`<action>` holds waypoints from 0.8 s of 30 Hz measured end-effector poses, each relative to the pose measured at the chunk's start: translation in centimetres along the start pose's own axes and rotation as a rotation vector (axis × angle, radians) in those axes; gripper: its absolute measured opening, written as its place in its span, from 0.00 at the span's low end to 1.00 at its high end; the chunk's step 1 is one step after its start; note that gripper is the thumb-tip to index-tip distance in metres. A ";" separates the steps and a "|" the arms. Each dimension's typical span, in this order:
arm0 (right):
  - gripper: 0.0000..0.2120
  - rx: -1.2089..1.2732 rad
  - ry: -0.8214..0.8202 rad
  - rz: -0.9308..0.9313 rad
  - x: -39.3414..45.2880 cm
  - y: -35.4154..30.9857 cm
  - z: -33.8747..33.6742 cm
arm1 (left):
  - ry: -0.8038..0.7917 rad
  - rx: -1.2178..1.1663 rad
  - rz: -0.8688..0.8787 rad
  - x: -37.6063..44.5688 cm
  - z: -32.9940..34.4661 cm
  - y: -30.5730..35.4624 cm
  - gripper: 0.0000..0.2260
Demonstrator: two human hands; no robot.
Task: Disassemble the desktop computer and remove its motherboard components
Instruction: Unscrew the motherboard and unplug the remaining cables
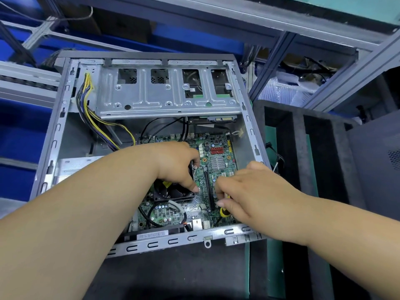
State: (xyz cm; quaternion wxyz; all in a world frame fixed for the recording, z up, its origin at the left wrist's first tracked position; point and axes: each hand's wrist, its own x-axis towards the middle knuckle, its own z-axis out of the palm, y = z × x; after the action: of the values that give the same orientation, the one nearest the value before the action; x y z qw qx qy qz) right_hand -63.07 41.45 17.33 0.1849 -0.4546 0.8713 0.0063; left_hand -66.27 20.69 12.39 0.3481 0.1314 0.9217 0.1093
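An open grey computer case [54,135] lies flat in front of me, its green motherboard [218,148] exposed. My left hand [177,163] curls over the black CPU cooler fan [173,194], thumb on its right edge, fingers round its far side. My right hand [249,191] grips a yellow-and-black screwdriver handle [224,212] over the board's right part, beside the long black slot [208,187]. The screwdriver's tip is hidden.
A silver drive cage [168,98] spans the case's far half. A bundle of yellow, black and purple cables [91,113] runs down the left. Black foam trays [303,161] stand to the right. Metal shelving frames [303,40] rise behind.
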 end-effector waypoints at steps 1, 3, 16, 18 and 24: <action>0.10 0.038 0.002 -0.005 0.0 0.1 -0.1 | 0.001 0.004 0.001 0.0 0.0 0.0 0.31; 0.06 0.119 -0.001 -0.015 -0.2 0.4 -0.3 | 0.004 0.008 0.004 0.0 0.0 0.0 0.31; 0.09 0.078 -0.012 -0.032 -0.4 0.5 -0.3 | 0.009 -0.002 0.013 0.1 0.1 -0.1 0.31; 0.11 0.042 -0.024 -0.024 -0.4 0.3 -0.5 | 0.010 -0.001 0.012 0.0 0.1 0.0 0.31; 0.09 0.034 -0.024 -0.059 -0.3 0.4 -0.5 | 0.015 -0.002 -0.012 0.1 0.2 0.1 0.31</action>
State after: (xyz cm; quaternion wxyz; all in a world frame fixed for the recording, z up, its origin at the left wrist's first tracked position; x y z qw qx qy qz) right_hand -63.34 41.85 17.82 0.2031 -0.4767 0.8552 -0.0086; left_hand -66.15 20.87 12.19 0.3419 0.1248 0.9250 0.1091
